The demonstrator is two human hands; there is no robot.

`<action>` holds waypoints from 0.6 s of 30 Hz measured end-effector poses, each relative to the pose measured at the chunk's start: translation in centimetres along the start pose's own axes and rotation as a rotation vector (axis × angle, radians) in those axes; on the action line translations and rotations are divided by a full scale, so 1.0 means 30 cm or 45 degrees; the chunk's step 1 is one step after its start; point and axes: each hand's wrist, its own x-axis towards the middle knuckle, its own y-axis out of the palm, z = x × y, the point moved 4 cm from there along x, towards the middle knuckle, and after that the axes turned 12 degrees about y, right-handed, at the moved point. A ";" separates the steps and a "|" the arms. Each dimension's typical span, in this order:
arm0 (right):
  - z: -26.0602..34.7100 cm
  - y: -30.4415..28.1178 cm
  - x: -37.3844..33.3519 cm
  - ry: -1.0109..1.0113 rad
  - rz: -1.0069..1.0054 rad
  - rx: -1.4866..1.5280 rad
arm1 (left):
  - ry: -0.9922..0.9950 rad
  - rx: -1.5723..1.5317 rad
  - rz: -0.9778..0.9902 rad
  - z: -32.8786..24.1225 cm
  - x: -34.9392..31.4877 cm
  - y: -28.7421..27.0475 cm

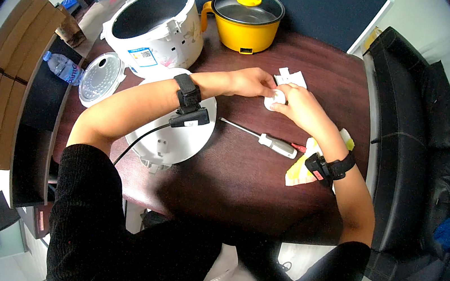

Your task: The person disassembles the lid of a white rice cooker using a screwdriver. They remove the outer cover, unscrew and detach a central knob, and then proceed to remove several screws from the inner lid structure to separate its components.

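Over the far middle of the table, my left hand (pixel 251 82) and my right hand (pixel 304 109) meet at a small round white piece (pixel 273 100). The fingers of both hands are closed on its edges. Just beyond my fingers lie white parts (pixel 293 78), partly covered by my hands. Nearer to me, a screwdriver (pixel 278 145) with a grey-white handle rests on the table, its tip to the left. Under my left forearm sits a large round white lid (pixel 185 144), partly hidden by the arm.
A white rice cooker body (pixel 189 45) stands open at the back left, beside a yellow pot (pixel 246 34) with a glass lid. A perforated inner lid (pixel 101 80) leans near a water bottle (pixel 64 67). A yellow-white cloth (pixel 301 172) lies by my right wrist. A black sofa (pixel 403 147) is at the right.
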 end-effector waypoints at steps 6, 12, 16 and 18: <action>-0.021 -0.009 -0.015 0.325 0.176 0.175 | -0.178 -0.079 0.024 0.008 -0.001 0.005; -0.072 0.038 -0.037 0.906 0.579 0.565 | -0.208 -0.346 -0.039 -0.005 -0.018 0.018; -0.087 0.076 -0.029 0.924 0.631 0.783 | -0.209 -0.468 -0.029 -0.002 -0.017 0.033; -0.091 0.075 -0.033 0.950 0.687 0.811 | -0.187 -0.464 -0.026 0.006 -0.007 0.038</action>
